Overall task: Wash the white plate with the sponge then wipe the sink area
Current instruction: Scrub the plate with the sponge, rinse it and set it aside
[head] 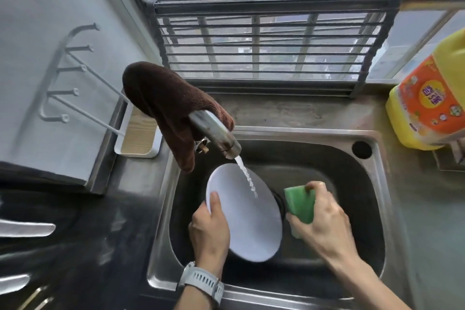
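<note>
— What did the hands have hold of over the sink?

— The left hand (210, 229) gripped the white plate (247, 219) by its near-left rim, thumb curled onto the face and the other fingers hidden behind it. The right hand (324, 221) pinched the green sponge (300, 205), fingers (313, 186) curled over its top edge, just beside the plate but apart from it.

— And where was the plate?

— Tilted on edge inside the steel sink (372, 209), above the drain, with water (247, 178) from the faucet (216, 133) running onto its upper face. A brown cloth (161, 103) hung over the faucet; a yellow detergent jug (432, 98) stood on the tabletop (289, 111) at right.

— How would it likely handle?

— Stiff, probably breakable and slick when wet, so a firm rim grip looked the safest hold. The sponge appeared soft and light, easily squeezed. Scrubbing seemed not yet under way.
</note>
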`<state>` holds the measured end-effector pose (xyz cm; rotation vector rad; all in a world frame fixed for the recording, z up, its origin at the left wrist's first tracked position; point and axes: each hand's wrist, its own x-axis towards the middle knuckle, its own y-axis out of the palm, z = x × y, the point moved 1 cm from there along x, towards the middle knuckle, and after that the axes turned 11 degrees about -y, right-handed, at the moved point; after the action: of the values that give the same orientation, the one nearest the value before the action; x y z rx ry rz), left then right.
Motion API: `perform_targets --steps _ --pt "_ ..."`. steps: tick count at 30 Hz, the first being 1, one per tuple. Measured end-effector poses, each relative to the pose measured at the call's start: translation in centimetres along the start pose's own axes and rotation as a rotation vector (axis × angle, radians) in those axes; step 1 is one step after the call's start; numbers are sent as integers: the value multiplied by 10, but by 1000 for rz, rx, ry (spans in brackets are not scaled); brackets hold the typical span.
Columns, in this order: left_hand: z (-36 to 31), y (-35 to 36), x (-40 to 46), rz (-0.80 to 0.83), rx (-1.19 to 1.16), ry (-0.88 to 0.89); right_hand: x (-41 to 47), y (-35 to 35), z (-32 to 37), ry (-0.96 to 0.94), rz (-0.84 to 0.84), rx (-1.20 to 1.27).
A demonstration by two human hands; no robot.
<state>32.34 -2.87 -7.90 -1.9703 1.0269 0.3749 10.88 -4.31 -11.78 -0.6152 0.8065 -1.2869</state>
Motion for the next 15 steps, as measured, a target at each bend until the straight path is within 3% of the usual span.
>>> perform_targets --steps 5,10,12,15 --pt "2 12 -10 43 -23 29 15 40 75 -356 46 242" --pt "5 4 -12 46 -153 9 73 37 26 -252 19 -10" --pt "1 2 -7 86 -232 -3 43 25 -1 -209 51 -91" --pt "-6 9 -5 97 -222 25 -22 20 13 -308 40 29"
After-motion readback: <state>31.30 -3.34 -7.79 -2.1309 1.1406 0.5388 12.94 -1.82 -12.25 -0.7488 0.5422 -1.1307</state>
